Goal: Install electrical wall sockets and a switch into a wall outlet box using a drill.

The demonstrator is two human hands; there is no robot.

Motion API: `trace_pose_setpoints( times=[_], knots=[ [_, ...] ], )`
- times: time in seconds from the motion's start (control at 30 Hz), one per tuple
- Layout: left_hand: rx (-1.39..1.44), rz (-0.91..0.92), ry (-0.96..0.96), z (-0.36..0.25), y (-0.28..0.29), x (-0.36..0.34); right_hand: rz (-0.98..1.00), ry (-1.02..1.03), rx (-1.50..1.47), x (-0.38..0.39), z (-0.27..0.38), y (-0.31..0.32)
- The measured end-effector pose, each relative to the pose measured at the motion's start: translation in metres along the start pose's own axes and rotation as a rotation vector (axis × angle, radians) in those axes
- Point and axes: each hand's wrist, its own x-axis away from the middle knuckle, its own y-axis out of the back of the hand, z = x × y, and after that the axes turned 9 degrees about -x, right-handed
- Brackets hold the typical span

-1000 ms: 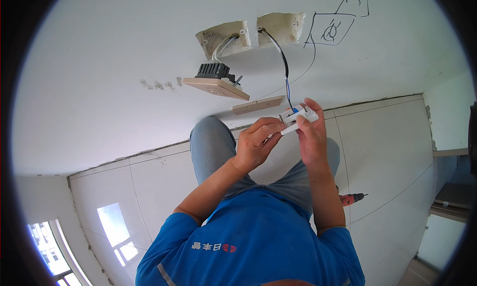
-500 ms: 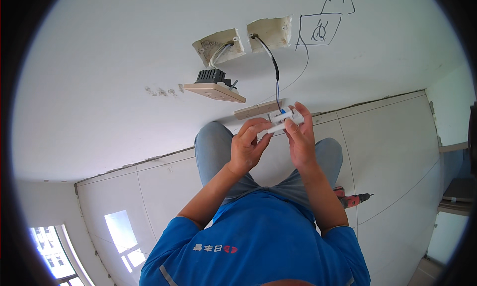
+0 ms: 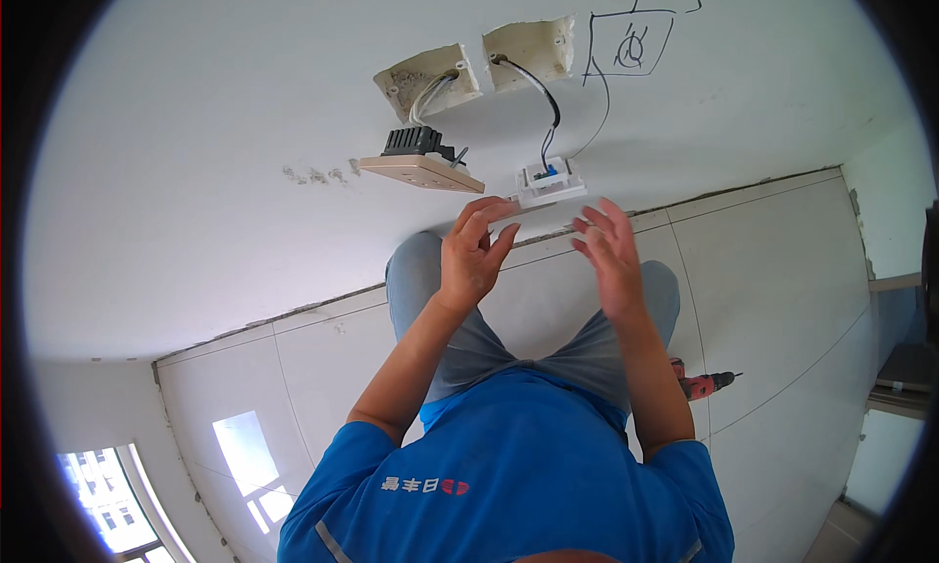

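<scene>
A white wall-plate module (image 3: pixel 553 184) with blue terminals hangs in front of the wall on a dark cable (image 3: pixel 541 89). Below and left of it is my left hand (image 3: pixel 475 255), its thumb and fingers apart and curved, with nothing visible between them. My right hand (image 3: pixel 611 260) is raised at the module's lower right, fingers spread and not touching it. To the left, a gold-coloured socket plate (image 3: pixel 423 173) with a black back hangs face down on pale wires.
Two recessed wall boxes (image 3: pixel 423 86) feed the wires. Marker lines (image 3: pixel 631 45) are drawn on the wall to their right. A low gold strip is mostly hidden behind my left hand. A red drill (image 3: pixel 702 382) lies on the tiled floor (image 3: pixel 773 338) by my right knee.
Both hands have let go of the white module, which now hangs on its cable, higher than before. My right hand has moved right and the left hand slightly left.
</scene>
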Motion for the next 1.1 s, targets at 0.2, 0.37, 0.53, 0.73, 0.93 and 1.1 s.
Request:
trace_pose_setpoints(
  times=[0.2,0.37,0.53,0.73,0.93,1.1],
  knots=[
    [-0.053,0.131,0.272,0.036,0.006,0.022,-0.591,0.361,0.488,0.025,-0.025,0.164],
    [0.405,0.379,0.372,0.066,0.015,0.040,-0.809,-0.169,0.195,0.096,-0.096,0.316],
    [0.463,0.461,0.512,0.083,0.035,0.032,-0.581,-0.493,-0.341,0.181,-0.195,0.337],
    [0.626,0.348,0.654,0.093,0.037,0.030,-0.635,-0.314,-0.248,0.182,-0.196,0.304],
    [0.718,0.315,0.646,0.099,0.037,0.035,-0.659,-0.204,-0.242,0.168,-0.161,0.280],
    [0.780,0.324,0.659,0.103,0.037,0.035,-0.675,-0.197,-0.125,0.176,-0.154,0.267]
  ],
)
